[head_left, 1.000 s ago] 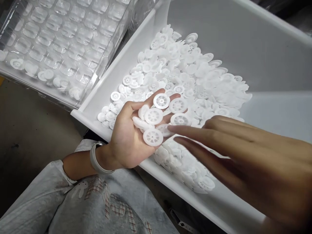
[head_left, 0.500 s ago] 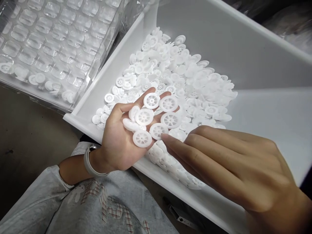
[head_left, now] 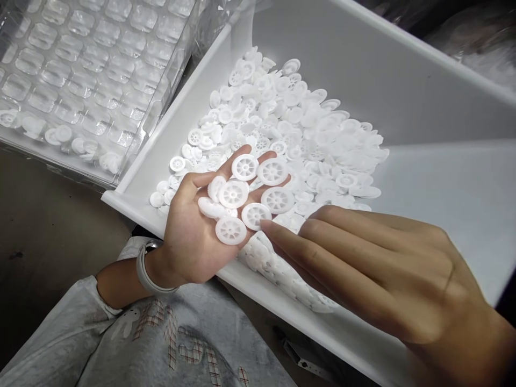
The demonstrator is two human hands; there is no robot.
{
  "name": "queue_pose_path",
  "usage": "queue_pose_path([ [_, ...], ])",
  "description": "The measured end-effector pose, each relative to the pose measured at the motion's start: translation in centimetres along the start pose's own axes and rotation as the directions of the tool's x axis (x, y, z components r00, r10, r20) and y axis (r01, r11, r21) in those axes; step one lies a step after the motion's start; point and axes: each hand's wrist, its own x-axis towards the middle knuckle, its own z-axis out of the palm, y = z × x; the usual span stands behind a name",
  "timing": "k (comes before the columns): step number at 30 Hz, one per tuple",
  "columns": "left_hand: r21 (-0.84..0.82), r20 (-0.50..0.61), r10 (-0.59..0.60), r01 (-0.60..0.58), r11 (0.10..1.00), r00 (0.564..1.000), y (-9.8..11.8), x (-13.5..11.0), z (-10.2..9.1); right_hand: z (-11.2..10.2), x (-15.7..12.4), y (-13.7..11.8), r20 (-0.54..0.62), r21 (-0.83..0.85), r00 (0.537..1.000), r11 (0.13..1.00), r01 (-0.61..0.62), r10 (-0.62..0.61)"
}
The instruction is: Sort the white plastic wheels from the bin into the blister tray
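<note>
My left hand (head_left: 197, 236) is palm up and cupped, holding several white plastic gear wheels (head_left: 233, 193) with spoked centres. Some lie flat on the palm and fingers, while others are tilted against each other. From the right comes my right hand (head_left: 374, 269), back up, its fingers stretched out close together. Its index fingertip touches the edge of a spoked wheel (head_left: 256, 216) lying by the left fingers. The right thumb is mostly hidden. Below both hands is a heap of similar white wheels (head_left: 282, 118) in a large white bin (head_left: 318, 59).
At the upper left stands a clear plastic tray (head_left: 83, 83) with rows of moulded pockets; several white pieces (head_left: 58, 133) sit along its near row. The bin's near rim (head_left: 133, 212) runs in front of my body. Clear plastic wrapping (head_left: 213, 32) lies behind the tray.
Both hands and the bin sit slightly further left in the picture, as if the view shifted. The wheels in my left hand keep nearly the same arrangement, with the right index fingertip still on one.
</note>
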Motion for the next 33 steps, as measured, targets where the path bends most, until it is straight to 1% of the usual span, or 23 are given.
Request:
queue_pose_path([
  [3,-0.002,-0.001,0.007,-0.007,1.000,1.000,-0.1,0.1,0.0,-0.2,0.3,-0.2,0.023,-0.101,0.984,0.978,0.181,-0.179],
  [6,-0.016,-0.012,0.004,-0.004,1.000,1.000,-0.1,0.1,0.3,-0.3,0.5,-0.9,-0.007,-0.071,0.990,0.988,0.138,-0.138],
  [10,-0.017,-0.007,-0.014,0.013,1.000,1.000,-0.2,0.0,0.4,0.2,0.8,-1.7,-0.001,-0.113,0.980,0.974,0.196,-0.198],
  [13,-0.008,0.014,-0.020,0.020,1.000,1.000,-0.3,-0.1,0.1,0.7,1.1,-1.8,-0.035,-0.166,0.975,0.963,0.212,-0.220],
  [15,-0.007,0.001,-0.020,0.020,1.000,1.000,-0.3,-0.1,-0.1,0.8,1.4,-1.8,-0.046,-0.176,0.972,0.959,0.221,-0.232],
  [18,-0.007,-0.019,-0.023,0.023,1.000,1.000,-0.2,-0.1,-0.1,0.7,1.6,-2.1,-0.019,-0.168,0.970,0.957,0.238,-0.244],
  [23,-0.024,-0.009,-0.041,0.040,0.999,0.999,0.0,-0.1,0.2,0.6,1.4,-2.4,0.049,-0.161,0.972,0.959,0.233,-0.228],
  [29,-0.033,0.015,-0.032,0.033,0.999,0.999,0.1,-0.2,-0.1,0.5,1.3,-2.7,0.012,-0.151,0.972,0.960,0.235,-0.235],
  [33,-0.038,0.033,-0.038,0.039,0.998,0.999,-0.1,-0.1,-0.3,0.6,1.1,-2.8,0.032,-0.125,0.983,0.975,0.184,-0.182],
])
